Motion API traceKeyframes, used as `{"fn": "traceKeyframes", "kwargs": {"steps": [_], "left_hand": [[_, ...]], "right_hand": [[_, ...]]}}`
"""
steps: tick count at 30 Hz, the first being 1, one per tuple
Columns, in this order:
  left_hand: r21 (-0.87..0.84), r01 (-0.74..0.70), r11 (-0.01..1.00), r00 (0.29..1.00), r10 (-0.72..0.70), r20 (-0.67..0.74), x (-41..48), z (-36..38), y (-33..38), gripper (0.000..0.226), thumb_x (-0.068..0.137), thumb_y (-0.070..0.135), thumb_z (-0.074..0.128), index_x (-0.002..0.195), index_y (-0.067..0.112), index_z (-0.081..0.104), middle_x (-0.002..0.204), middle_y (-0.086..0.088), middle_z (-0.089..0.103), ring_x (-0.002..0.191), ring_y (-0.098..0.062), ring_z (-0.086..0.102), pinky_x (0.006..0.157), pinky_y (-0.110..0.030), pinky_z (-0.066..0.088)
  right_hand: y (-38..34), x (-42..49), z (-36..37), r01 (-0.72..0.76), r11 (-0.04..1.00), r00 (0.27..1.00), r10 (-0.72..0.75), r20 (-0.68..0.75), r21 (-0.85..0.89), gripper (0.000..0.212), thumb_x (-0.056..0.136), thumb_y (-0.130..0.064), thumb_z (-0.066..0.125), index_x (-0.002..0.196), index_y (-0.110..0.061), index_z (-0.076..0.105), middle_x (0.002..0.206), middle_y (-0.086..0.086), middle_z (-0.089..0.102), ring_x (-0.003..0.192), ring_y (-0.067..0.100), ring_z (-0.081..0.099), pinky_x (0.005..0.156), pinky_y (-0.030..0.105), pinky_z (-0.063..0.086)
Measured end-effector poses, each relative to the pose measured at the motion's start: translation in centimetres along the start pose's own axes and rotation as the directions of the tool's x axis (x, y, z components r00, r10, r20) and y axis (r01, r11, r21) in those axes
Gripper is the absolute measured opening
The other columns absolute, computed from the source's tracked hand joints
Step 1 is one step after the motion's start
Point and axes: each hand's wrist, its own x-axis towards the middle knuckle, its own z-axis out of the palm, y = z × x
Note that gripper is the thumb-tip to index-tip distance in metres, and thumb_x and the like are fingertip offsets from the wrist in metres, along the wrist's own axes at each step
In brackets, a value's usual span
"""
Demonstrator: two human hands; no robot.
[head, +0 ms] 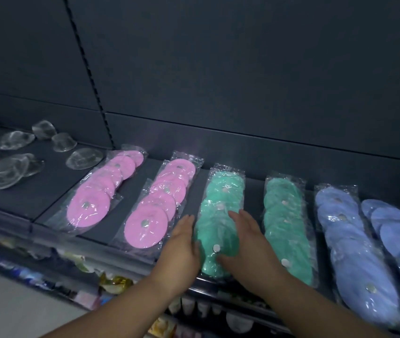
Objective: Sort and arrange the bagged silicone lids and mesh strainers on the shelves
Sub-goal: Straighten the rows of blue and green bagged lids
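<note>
A head-height view looks down on a dark grey shop shelf (55, 184) carrying six rows of round silicone lids, each lid sealed in a clear bag and overlapped front to back. From left to right stand the left pink row (96, 198), the right pink row (155, 211), the left green row (223, 191), the right green row (286, 223), the left blue row (350, 242) and the right blue row (399, 235).

Two bare forearms reach in from the bottom edge. The left hand (184, 242) has straight fingers held together, its palm side pressed against the left edge of the left green row. The right hand (247, 242) lies flat over that row's right side, fingers extended and thumb spread onto the plastic (neither hand curls around anything). The row sits between the two hands, near the shelf's front lip.

Further left, loose clear dome-shaped lids (11, 167) are scattered on the same shelf. Below, blurred packaged goods (111, 281) fill a lower shelf.
</note>
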Motion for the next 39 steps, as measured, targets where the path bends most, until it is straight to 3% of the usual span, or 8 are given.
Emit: {"fn": "traceKeyframes", "kwargs": {"steps": [6, 12, 17, 21, 25, 29, 36, 39], "left_hand": [[-0.012, 0.074, 0.997, 0.967, -0.075, -0.243, 2.9, -6.1, -3.5, 0.057, 0.090, 0.002, 0.048, 0.144, 0.010, 0.031, 0.151, -0.008, 0.029, 0.140, -0.021, 0.025, 0.113, -0.022, 0.013], [-0.144, 0.307, 0.941, 0.952, -0.306, 0.027, 6.6, -8.9, -8.1, 0.069, 0.085, 0.012, 0.057, 0.146, 0.011, 0.024, 0.148, -0.011, 0.033, 0.134, -0.030, 0.037, 0.110, -0.044, 0.034], [-0.128, 0.063, 0.990, 0.991, -0.046, 0.129, 6.5, -8.6, -9.1, 0.028, 0.081, 0.009, 0.053, 0.098, 0.032, 0.057, 0.097, 0.012, 0.065, 0.093, 0.001, 0.062, 0.073, -0.011, 0.049], [-0.217, 0.049, 0.975, 0.984, -0.010, 0.178, 7.3, -10.1, -9.4, 0.034, 0.082, 0.009, 0.051, 0.111, 0.027, 0.050, 0.106, 0.010, 0.058, 0.096, -0.003, 0.057, 0.066, -0.002, 0.039], [-0.254, 0.106, 0.961, 0.982, -0.060, 0.180, 10.8, -10.7, -9.7, 0.039, 0.091, 0.009, 0.048, 0.129, 0.013, 0.040, 0.093, 0.019, 0.041, 0.092, -0.004, 0.042, 0.061, -0.008, 0.030], [-0.287, 0.153, 0.946, 0.962, -0.076, 0.263, 13.1, -9.5, -9.0, 0.048, 0.093, 0.016, 0.045, 0.139, 0.016, 0.034, 0.130, 0.002, 0.048, 0.106, -0.009, 0.049, 0.085, -0.016, 0.036], [-0.251, 0.165, 0.954, 0.966, -0.104, 0.239, 15.5, -9.6, -9.8, 0.066, 0.096, 0.023, 0.046, 0.151, 0.018, 0.009, 0.156, 0.001, 0.016, 0.139, -0.016, 0.027, 0.114, -0.033, 0.024], [-0.160, 0.093, 0.983, 0.964, -0.049, 0.260, 17.5, -9.2, -9.5, 0.063, 0.095, 0.018, 0.043, 0.150, 0.017, 0.013, 0.155, 0.001, 0.016, 0.141, -0.019, 0.022, 0.116, -0.032, 0.020]], "right_hand": [[-3.8, 0.5, 0.8, 0.101, 0.992, 0.994, -0.098, -0.042, 0.074, 0.075, 0.086, -0.033, 0.066, 0.147, -0.030, 0.024, 0.157, -0.010, 0.015, 0.142, 0.006, 0.018, 0.110, 0.011, 0.012], [-8.9, 4.1, 4.5, -0.005, 0.982, 1.000, 0.004, 0.009, 0.186, 0.075, 0.084, -0.031, 0.069, 0.146, -0.027, 0.028, 0.148, -0.008, 0.035, 0.132, 0.009, 0.038, 0.110, 0.020, 0.030], [-11.0, 6.5, 7.1, -0.101, 0.990, 0.995, 0.099, 0.019, 0.098, 0.081, 0.081, -0.026, 0.068, 0.148, -0.021, 0.024, 0.153, -0.001, 0.027, 0.138, 0.013, 0.030, 0.110, 0.015, 0.021], [-11.7, 7.0, 7.4, -0.217, 0.968, 0.973, 0.225, -0.048, 0.128, 0.086, 0.071, -0.030, 0.077, 0.144, -0.022, 0.033, 0.139, -0.005, 0.041, 0.127, 0.013, 0.044, 0.106, 0.023, 0.036], [-12.0, 8.4, 7.2, -0.248, 0.960, 0.955, 0.264, -0.132, 0.128, 0.047, 0.066, -0.015, 0.074, 0.106, -0.025, 0.051, 0.109, -0.006, 0.059, 0.099, 0.010, 0.058, 0.084, 0.018, 0.049], [-12.6, 9.7, 9.1, -0.244, 0.965, 0.961, 0.254, -0.111, 0.096, 0.066, 0.061, -0.037, 0.066, 0.124, -0.027, 0.047, 0.116, -0.007, 0.056, 0.109, 0.016, 0.055, 0.095, 0.033, 0.048], [-11.4, 11.8, 6.6, -0.250, 0.962, 0.947, 0.266, -0.179, 0.110, 0.043, 0.088, -0.024, 0.060, 0.128, -0.021, 0.042, 0.108, -0.009, 0.039, 0.103, 0.003, 0.037, 0.079, 0.001, 0.026], [-10.6, 14.7, 6.0, -0.236, 0.969, 0.959, 0.245, -0.143, 0.076, 0.051, 0.089, -0.029, 0.058, 0.135, -0.018, 0.039, 0.129, -0.001, 0.043, 0.125, 0.016, 0.041, 0.098, 0.018, 0.032]]}}
